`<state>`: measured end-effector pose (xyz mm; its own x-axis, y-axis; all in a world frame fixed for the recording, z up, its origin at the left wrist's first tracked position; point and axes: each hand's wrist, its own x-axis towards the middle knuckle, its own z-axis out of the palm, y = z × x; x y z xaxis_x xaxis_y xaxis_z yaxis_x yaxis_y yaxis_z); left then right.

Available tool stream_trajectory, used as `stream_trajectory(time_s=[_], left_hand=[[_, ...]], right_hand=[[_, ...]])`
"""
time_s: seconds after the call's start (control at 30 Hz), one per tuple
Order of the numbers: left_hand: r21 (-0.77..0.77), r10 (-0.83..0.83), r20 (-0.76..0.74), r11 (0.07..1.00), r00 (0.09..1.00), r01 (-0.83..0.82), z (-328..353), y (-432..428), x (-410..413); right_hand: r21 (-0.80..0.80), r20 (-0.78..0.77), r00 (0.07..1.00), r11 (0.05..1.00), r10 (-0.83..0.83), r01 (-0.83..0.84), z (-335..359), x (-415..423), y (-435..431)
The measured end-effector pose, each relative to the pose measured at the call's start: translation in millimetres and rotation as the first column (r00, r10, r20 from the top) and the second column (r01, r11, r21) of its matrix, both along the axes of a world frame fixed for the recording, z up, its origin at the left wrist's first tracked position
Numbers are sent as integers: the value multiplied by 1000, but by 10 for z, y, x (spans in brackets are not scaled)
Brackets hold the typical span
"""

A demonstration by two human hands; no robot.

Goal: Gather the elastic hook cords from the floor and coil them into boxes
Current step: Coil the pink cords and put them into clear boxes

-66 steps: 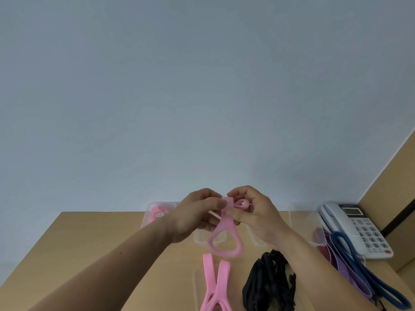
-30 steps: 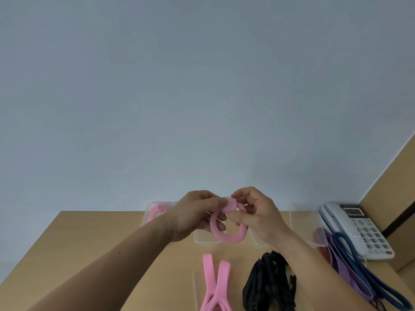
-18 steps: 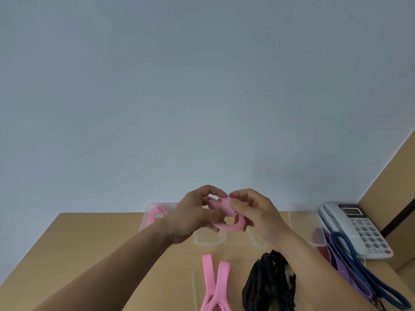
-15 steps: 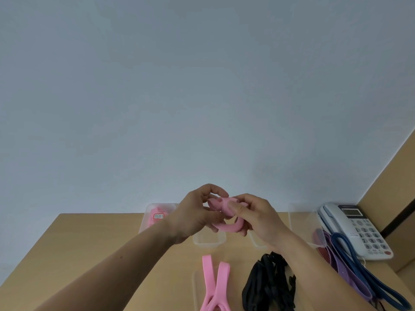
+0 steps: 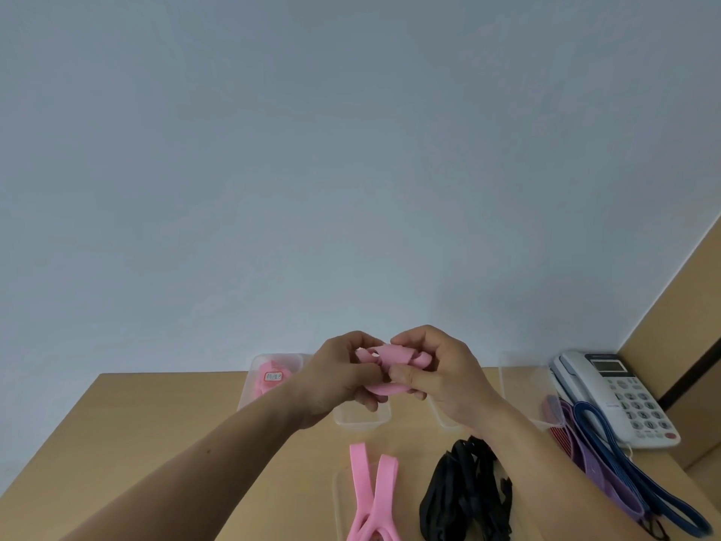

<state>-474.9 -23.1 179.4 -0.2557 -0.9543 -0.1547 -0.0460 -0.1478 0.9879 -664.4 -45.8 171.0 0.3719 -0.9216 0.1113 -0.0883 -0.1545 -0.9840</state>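
Note:
A pink elastic band (image 5: 392, 357) is bunched into a small coil in the air above the wooden table (image 5: 164, 423). My left hand (image 5: 337, 378) grips its left side and my right hand (image 5: 437, 374) pinches its right side, fingers curled round it. Under the hands stands a clear plastic box (image 5: 361, 417), its inside mostly hidden. A second clear box (image 5: 269, 378) at the back left holds a coiled pink band with a label. Another pink band (image 5: 374, 490) and a heap of black cords (image 5: 466, 490) lie near the front edge.
A white desk phone (image 5: 616, 396) sits at the right. Purple (image 5: 597, 462) and blue (image 5: 640, 478) bands trail in front of it. Another clear box (image 5: 522, 384) stands behind my right wrist. A grey wall rises behind the table.
The pink band hung as a long loop between my hands, then became a round ring, and is now folded into a tight bunch. Both hands stayed at the same spot.

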Motion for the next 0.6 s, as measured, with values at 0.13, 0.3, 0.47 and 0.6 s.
stream_trajectory(time_s=[0.13, 0.3, 0.47, 0.6], left_hand=[[60, -74, -20, 995, 997, 75, 43, 12, -3], [120, 7, -85, 993, 996, 3, 8, -27, -21], [123, 65, -106, 991, 992, -52, -63, -51, -32], [96, 99, -117, 991, 988, -88, -60, -77, -77]], right_hand=[[-54, -36, 998, 998, -44, 42, -30, -18, -9], [-50, -2, 1000, 999, -18, 18, -89, 2, 2], [-5, -50, 997, 999, 50, -50, -152, -46, -25], [65, 20, 999, 998, -27, 25, -215, -74, -97]])
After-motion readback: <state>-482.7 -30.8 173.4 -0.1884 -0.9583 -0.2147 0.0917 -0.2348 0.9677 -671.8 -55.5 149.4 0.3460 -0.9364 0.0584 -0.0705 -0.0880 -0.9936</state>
